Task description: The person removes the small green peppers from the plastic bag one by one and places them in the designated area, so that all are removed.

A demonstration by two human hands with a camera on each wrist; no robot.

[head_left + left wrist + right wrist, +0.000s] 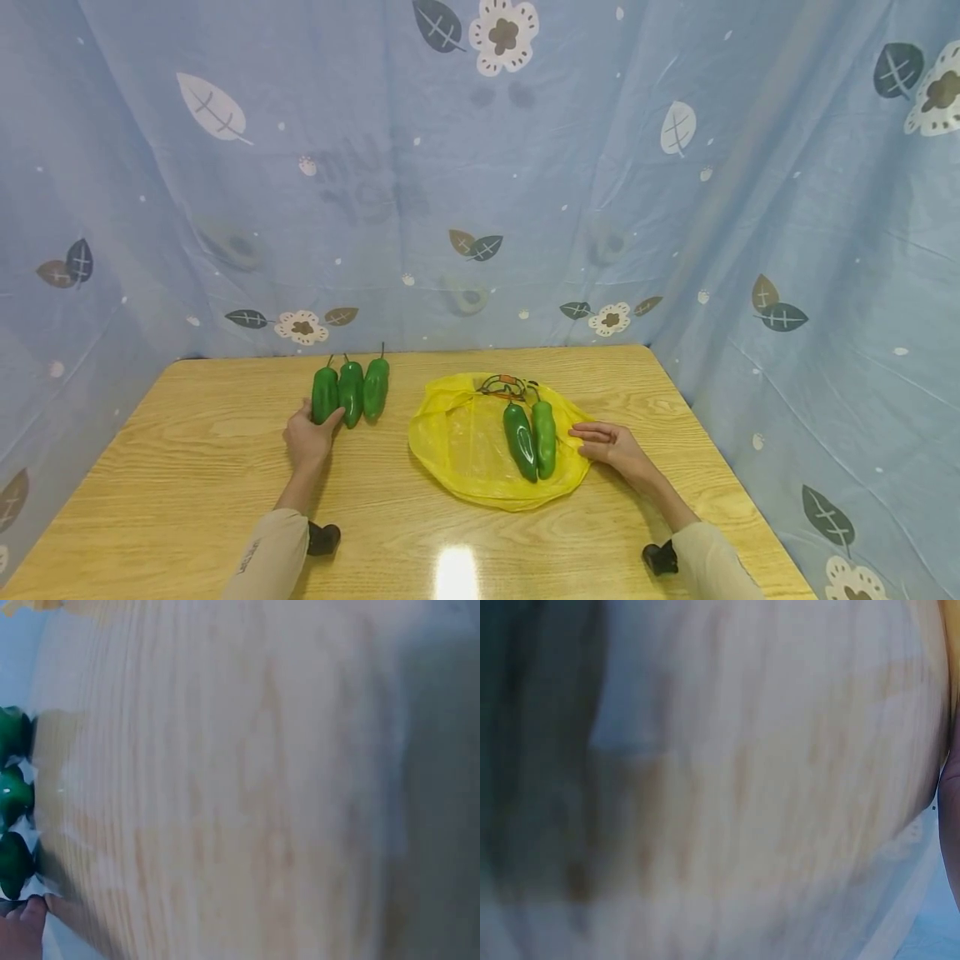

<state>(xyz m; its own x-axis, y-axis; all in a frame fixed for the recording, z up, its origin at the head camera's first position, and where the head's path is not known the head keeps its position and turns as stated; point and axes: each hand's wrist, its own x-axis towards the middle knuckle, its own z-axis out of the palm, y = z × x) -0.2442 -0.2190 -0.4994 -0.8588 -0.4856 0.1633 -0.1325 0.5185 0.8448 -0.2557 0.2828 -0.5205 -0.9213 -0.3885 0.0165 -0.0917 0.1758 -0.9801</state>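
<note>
Three green peppers stand side by side in the head view: a left one (325, 395), a middle one (350, 394) and a right one (376, 388). My left hand (309, 437) grips the lower end of the left pepper, thumb across its front and fingers on its far left side. Several inches to the right lies a spread yellow plastic bag (471, 467). On it rest a dark green pepper (521, 442) and a lighter green pepper (543, 439). My right hand (618, 454) touches the bag's right edge with nearly straight fingers. The left wrist view catches the thumb (28, 926) beside the peppers.
A dark loop with an orange piece (507, 379) lies at the bag's far edge. The wooden table (217, 450) is backed by a blue patterned curtain (360, 250), which also hangs along both sides. Light glares off the table's near edge.
</note>
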